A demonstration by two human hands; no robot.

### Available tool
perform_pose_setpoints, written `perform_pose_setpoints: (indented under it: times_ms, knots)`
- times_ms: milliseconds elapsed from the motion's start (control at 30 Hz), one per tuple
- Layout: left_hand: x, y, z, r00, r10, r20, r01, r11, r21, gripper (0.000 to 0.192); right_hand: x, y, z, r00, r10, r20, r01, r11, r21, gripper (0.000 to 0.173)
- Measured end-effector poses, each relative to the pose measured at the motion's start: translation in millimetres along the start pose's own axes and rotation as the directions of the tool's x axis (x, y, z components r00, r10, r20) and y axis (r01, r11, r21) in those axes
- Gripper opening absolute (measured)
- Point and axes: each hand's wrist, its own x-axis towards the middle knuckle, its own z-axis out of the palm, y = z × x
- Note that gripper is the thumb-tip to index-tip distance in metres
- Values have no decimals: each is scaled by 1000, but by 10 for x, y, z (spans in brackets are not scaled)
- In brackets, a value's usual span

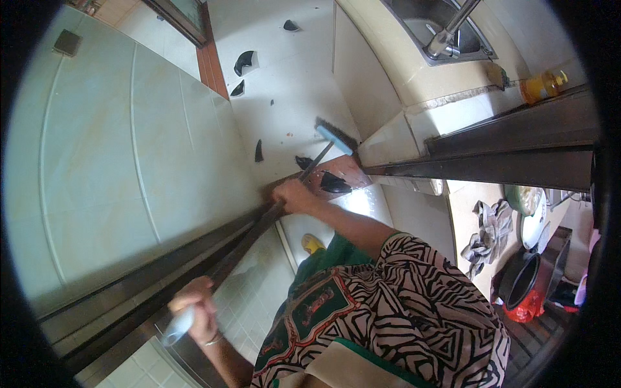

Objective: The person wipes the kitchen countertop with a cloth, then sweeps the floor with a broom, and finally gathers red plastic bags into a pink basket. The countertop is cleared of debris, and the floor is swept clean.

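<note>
My left hand [196,308] grips the upper end of a long broom handle, close to its pale end cap [178,327]. Lower on the same dark handle [318,160], my right hand [293,195] is closed around it. The broom's light blue head [335,139], with dark bristles, rests at the floor near the cabinet corner. Black broken shards lie about: one large piece [335,183] on the reddish-brown threshold, one [304,162] beside the handle, a narrow one [258,151] to the left, and several farther off, such as a curved piece [243,63].
A tiled wall [97,145] stands at left. Dark door frames [509,167] flank the threshold [347,169]. At right are a counter with a steel sink [427,24], a yellow bottle [541,87], a cloth [490,233] and a dark pot [521,279]. A yellow shoe [312,243] shows below.
</note>
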Motion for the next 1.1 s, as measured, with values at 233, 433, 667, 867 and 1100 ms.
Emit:
perform_pose_setpoints:
  times_ms: [233,433,667,867,1100]
  knots:
    - [-186,809,-594,964,155,-216,-215,933,-289,23,186,-946,31,976,-214,-36,216,974,64,20]
    - [284,82,45,986,122,-109,-127,991,-34,18,157,-75,-460,999,6,-42,-11,993,-117,20]
    - [351,302,-191,996,93,12,-92,991,-95,23,280,-321,-253,990,44,134,-42,999,-12,24]
    - [212,763,-418,966,206,-155,-248,911,-330,23,370,-724,-344,992,-123,-16,123,992,-20,20]
    - [548,-199,251,997,-9,73,5,999,45,23,157,216,-482,987,154,-47,-151,987,54,19]
